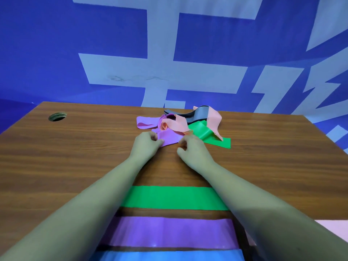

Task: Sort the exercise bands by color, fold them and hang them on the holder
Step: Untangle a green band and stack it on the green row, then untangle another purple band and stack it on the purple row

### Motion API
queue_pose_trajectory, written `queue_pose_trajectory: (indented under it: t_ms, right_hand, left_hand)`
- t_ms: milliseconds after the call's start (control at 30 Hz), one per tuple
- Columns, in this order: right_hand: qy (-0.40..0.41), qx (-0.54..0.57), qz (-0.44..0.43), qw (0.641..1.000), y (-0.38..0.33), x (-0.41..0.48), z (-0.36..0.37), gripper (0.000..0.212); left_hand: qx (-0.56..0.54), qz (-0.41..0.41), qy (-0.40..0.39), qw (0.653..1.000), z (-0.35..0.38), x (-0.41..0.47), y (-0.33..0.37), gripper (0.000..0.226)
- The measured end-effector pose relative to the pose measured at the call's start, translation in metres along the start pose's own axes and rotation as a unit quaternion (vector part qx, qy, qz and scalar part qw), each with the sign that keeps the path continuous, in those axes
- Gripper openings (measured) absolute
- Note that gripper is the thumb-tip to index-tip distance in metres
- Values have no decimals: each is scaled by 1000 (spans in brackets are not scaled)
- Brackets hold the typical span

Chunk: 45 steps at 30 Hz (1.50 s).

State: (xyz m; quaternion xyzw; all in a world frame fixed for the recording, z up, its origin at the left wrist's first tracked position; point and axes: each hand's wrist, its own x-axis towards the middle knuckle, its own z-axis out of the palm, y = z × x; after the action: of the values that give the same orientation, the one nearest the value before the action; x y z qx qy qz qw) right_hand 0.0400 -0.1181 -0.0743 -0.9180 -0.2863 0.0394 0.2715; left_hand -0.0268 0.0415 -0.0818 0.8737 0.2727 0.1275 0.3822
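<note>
Purple band (170, 137) | judged light, limp, stretchy | near corners pinched by left hand (146, 143), right hand (191, 148) | best held there

bright, even, bluish cast | soft shadows — barely there | sheen on near purple band (165, 232) | fisheye bend at edges

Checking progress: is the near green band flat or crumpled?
Flat: the near green band lies smooth and straight across the table.
</note>
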Motion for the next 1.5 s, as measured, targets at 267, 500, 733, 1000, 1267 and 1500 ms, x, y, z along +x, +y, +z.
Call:
queue_pose_trajectory:
  t_ms: [267,500,733,1000,1267,1500]
  right_hand:
    - [49,196,-123,972,-24,-11,-52,51]
    - [32,233,-139,962,-72,-40,-109,19]
    - [104,299,-151,937,-109,-74,-162,12]
    - [159,260,-194,932,-129,-115,-209,8]
    - [188,345,-136,909,-140,-142,-238,8]
    - [206,378,-20,902,-107,-152,-238,10]
  left_hand:
    - [90,273,-52,956,-63,-37,46,28]
    - [47,308,38,949,-113,-71,86,9]
    - [-196,238,23,951,-136,-103,118,15]
    - [-226,277,23,934,-145,-141,150,16]
    - [-243,179,-184,935,-108,-177,115,44]
    - [-251,116,-262,925,-101,-193,74,17]
